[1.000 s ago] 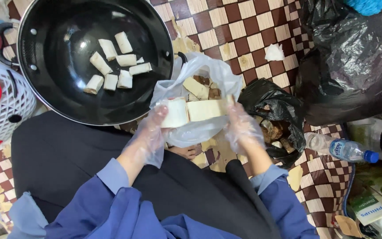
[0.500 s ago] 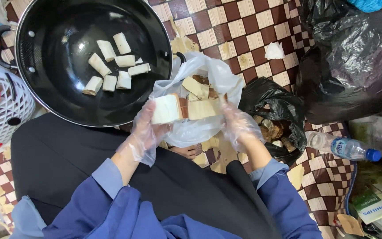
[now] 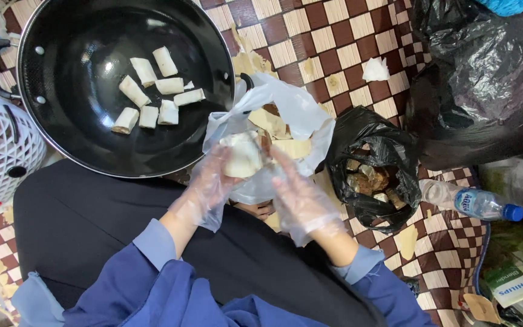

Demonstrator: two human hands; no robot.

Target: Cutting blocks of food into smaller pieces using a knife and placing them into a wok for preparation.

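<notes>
Both my hands wear thin clear plastic gloves. My left hand grips a pale, peeled cylindrical chunk over a clear plastic bag that holds brownish peels. My right hand rests against the chunk's right side, fingers spread over it. A large black wok lies at the upper left with several pale peeled pieces lined up inside. My lap, in dark cloth, is below the hands.
A small black bag of scraps sits right of my hands. A big black bag fills the upper right. A plastic water bottle lies at the right, a white slotted basket at the left. The floor mat is brown-and-cream checked.
The chunk has turned in my hands and my right hand has closed in over it. My hands have shifted slightly lower toward my lap.
</notes>
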